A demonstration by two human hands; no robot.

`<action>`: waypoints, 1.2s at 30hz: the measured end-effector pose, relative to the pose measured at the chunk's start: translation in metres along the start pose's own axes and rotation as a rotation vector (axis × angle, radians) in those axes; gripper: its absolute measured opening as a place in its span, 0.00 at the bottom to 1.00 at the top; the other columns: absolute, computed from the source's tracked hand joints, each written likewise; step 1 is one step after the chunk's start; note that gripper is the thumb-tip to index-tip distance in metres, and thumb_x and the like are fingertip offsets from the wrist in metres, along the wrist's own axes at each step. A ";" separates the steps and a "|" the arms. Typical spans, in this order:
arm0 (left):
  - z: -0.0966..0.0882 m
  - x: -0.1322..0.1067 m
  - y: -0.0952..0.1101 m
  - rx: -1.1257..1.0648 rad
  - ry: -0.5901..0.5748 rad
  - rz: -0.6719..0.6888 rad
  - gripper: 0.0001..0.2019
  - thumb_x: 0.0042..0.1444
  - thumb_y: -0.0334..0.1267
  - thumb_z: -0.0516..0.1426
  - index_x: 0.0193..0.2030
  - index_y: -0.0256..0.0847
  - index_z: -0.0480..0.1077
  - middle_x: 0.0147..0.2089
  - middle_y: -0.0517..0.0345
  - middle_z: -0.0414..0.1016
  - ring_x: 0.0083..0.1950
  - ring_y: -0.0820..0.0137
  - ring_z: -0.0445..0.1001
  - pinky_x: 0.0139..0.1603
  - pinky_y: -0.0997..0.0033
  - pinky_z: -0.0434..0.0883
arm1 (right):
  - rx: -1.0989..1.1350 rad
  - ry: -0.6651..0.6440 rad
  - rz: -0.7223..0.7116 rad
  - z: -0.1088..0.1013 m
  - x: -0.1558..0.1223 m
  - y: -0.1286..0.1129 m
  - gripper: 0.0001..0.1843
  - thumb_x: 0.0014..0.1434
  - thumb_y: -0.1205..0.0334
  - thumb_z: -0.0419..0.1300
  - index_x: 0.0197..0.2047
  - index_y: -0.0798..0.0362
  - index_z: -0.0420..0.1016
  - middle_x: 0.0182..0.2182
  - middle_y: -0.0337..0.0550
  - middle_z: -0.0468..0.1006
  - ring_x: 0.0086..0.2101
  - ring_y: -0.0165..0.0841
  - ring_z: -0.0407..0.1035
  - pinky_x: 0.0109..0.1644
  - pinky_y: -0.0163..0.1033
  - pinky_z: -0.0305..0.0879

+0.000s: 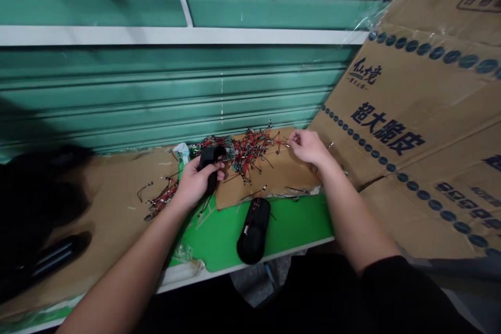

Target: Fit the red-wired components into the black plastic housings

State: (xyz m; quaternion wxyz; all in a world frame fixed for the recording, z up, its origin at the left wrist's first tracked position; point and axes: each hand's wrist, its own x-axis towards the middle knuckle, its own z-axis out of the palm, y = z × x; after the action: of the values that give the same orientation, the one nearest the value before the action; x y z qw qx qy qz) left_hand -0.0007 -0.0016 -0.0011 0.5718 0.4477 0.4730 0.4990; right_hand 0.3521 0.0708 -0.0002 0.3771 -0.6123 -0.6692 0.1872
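Note:
My left hand is closed around a black curved plastic shell, held tilted above the table's left-centre. To the right, the fingertips of my right hand are pinched at a thin red wire lead beside the pile. Between the hands lies a tangled heap of red and black wire leads with small connectors and green parts, on a cardboard sheet. Nearer to me, a second black rounded shell rests on the green tabletop, with a red and black lead lying across it.
A smaller bunch of leads lies on cardboard at left. Dark objects occupy the far left. A tall cardboard box stands on the right, and a green slatted shutter closes the back. The table's front edge is close to me.

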 end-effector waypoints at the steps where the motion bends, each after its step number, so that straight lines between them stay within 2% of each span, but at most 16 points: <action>1: 0.000 0.000 0.000 0.003 0.007 0.000 0.19 0.49 0.40 0.70 0.45 0.33 0.75 0.38 0.51 0.81 0.31 0.69 0.78 0.36 0.69 0.73 | 0.054 0.062 -0.029 0.004 0.001 -0.002 0.08 0.58 0.57 0.63 0.34 0.53 0.75 0.28 0.41 0.77 0.28 0.31 0.68 0.36 0.37 0.65; 3: 0.000 0.000 0.001 0.012 0.019 0.003 0.19 0.48 0.40 0.70 0.44 0.33 0.75 0.38 0.51 0.81 0.31 0.68 0.78 0.36 0.69 0.74 | 0.247 0.221 -0.093 0.010 0.001 -0.010 0.12 0.61 0.51 0.62 0.40 0.52 0.73 0.31 0.41 0.77 0.29 0.30 0.69 0.34 0.36 0.66; 5: 0.001 0.000 0.002 0.008 0.021 0.008 0.19 0.47 0.40 0.70 0.43 0.32 0.75 0.37 0.51 0.81 0.30 0.68 0.78 0.36 0.68 0.74 | 0.412 0.294 -0.138 0.013 -0.001 -0.018 0.16 0.62 0.46 0.63 0.43 0.50 0.71 0.33 0.41 0.76 0.28 0.29 0.69 0.32 0.36 0.67; 6: 0.001 0.000 0.002 0.002 0.018 0.010 0.19 0.47 0.40 0.70 0.43 0.32 0.75 0.37 0.51 0.81 0.30 0.69 0.78 0.37 0.68 0.74 | 0.463 0.271 -0.142 0.013 -0.002 -0.021 0.17 0.62 0.45 0.64 0.43 0.50 0.71 0.32 0.40 0.76 0.26 0.29 0.69 0.31 0.36 0.66; 8: 0.002 0.000 0.002 -0.006 0.016 0.011 0.19 0.47 0.39 0.70 0.43 0.32 0.75 0.38 0.50 0.81 0.31 0.69 0.78 0.37 0.68 0.75 | 0.460 0.122 -0.120 0.011 -0.005 -0.024 0.17 0.60 0.45 0.65 0.41 0.50 0.71 0.29 0.39 0.75 0.24 0.28 0.67 0.28 0.35 0.64; 10: 0.002 -0.001 0.002 -0.004 0.021 0.007 0.19 0.47 0.40 0.70 0.43 0.32 0.75 0.38 0.50 0.81 0.31 0.69 0.78 0.37 0.68 0.75 | 0.329 -0.034 -0.107 0.009 -0.009 -0.025 0.16 0.58 0.48 0.67 0.36 0.51 0.73 0.25 0.38 0.75 0.23 0.27 0.66 0.28 0.35 0.62; 11: 0.002 -0.001 0.001 -0.002 0.023 0.005 0.19 0.48 0.40 0.70 0.43 0.32 0.75 0.38 0.50 0.81 0.31 0.68 0.78 0.37 0.68 0.75 | 0.277 -0.059 -0.115 0.008 -0.011 -0.027 0.15 0.57 0.50 0.68 0.35 0.52 0.74 0.25 0.38 0.75 0.23 0.27 0.66 0.28 0.35 0.62; 13: 0.002 -0.001 0.001 -0.001 0.027 0.007 0.19 0.48 0.40 0.70 0.44 0.32 0.75 0.39 0.49 0.81 0.31 0.68 0.79 0.36 0.68 0.75 | 0.319 0.035 -0.155 0.005 -0.014 -0.033 0.14 0.58 0.51 0.69 0.36 0.52 0.74 0.25 0.37 0.75 0.24 0.28 0.67 0.29 0.35 0.64; 15: 0.001 -0.001 0.001 -0.007 0.018 0.014 0.19 0.48 0.40 0.70 0.44 0.32 0.75 0.40 0.50 0.81 0.31 0.69 0.79 0.36 0.68 0.75 | 0.529 0.210 -0.194 0.003 -0.017 -0.042 0.16 0.60 0.48 0.68 0.41 0.50 0.73 0.28 0.38 0.76 0.24 0.27 0.69 0.28 0.35 0.65; 16: 0.001 -0.001 0.001 -0.010 0.013 0.017 0.19 0.48 0.39 0.70 0.44 0.33 0.76 0.40 0.50 0.81 0.31 0.69 0.79 0.36 0.68 0.75 | 0.618 0.247 -0.199 0.003 -0.017 -0.045 0.17 0.61 0.47 0.67 0.43 0.50 0.72 0.29 0.38 0.77 0.24 0.27 0.69 0.28 0.35 0.65; 17: 0.001 -0.001 0.001 -0.012 0.008 0.020 0.18 0.48 0.39 0.70 0.44 0.33 0.76 0.40 0.50 0.81 0.31 0.69 0.79 0.37 0.68 0.76 | 0.673 0.230 -0.189 0.003 -0.017 -0.046 0.18 0.61 0.46 0.68 0.43 0.49 0.71 0.30 0.38 0.78 0.24 0.27 0.69 0.27 0.35 0.65; 22: 0.003 -0.001 0.000 -0.070 0.029 -0.009 0.19 0.49 0.40 0.70 0.45 0.32 0.76 0.40 0.49 0.80 0.31 0.68 0.79 0.36 0.68 0.77 | 0.617 -0.114 0.041 0.015 -0.014 -0.040 0.21 0.52 0.48 0.75 0.40 0.53 0.76 0.27 0.39 0.79 0.21 0.27 0.69 0.25 0.34 0.65; 26: 0.007 -0.002 -0.001 -0.163 0.033 -0.066 0.22 0.55 0.48 0.68 0.49 0.33 0.75 0.39 0.50 0.80 0.31 0.65 0.80 0.33 0.64 0.79 | 0.780 -0.177 0.075 0.025 -0.020 -0.048 0.23 0.51 0.47 0.75 0.42 0.56 0.81 0.33 0.47 0.85 0.26 0.31 0.76 0.29 0.36 0.70; 29: 0.009 -0.003 -0.001 -0.178 0.029 -0.105 0.25 0.57 0.52 0.66 0.51 0.34 0.74 0.40 0.49 0.80 0.30 0.64 0.80 0.31 0.63 0.79 | 0.916 -0.248 0.079 0.028 -0.027 -0.060 0.22 0.50 0.50 0.77 0.42 0.54 0.82 0.33 0.46 0.86 0.29 0.32 0.78 0.31 0.36 0.72; 32: 0.012 -0.005 0.001 -0.174 0.017 -0.108 0.25 0.56 0.51 0.67 0.52 0.33 0.73 0.39 0.50 0.79 0.29 0.64 0.80 0.30 0.64 0.79 | 0.972 -0.321 0.062 0.030 -0.031 -0.067 0.21 0.49 0.53 0.78 0.42 0.54 0.82 0.34 0.45 0.86 0.28 0.31 0.78 0.31 0.35 0.72; 36: 0.014 -0.009 0.004 -0.176 0.017 -0.100 0.25 0.54 0.48 0.69 0.52 0.32 0.73 0.38 0.51 0.78 0.29 0.65 0.80 0.30 0.64 0.79 | 0.983 -0.337 0.045 0.032 -0.034 -0.069 0.19 0.48 0.55 0.79 0.39 0.54 0.81 0.38 0.46 0.87 0.28 0.30 0.78 0.31 0.34 0.73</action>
State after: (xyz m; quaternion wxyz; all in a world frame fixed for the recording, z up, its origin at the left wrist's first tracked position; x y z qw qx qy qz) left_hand 0.0120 -0.0105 0.0062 0.6291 0.3671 0.4540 0.5133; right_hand 0.2802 0.0328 0.0192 0.5031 -0.3385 -0.5401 0.5836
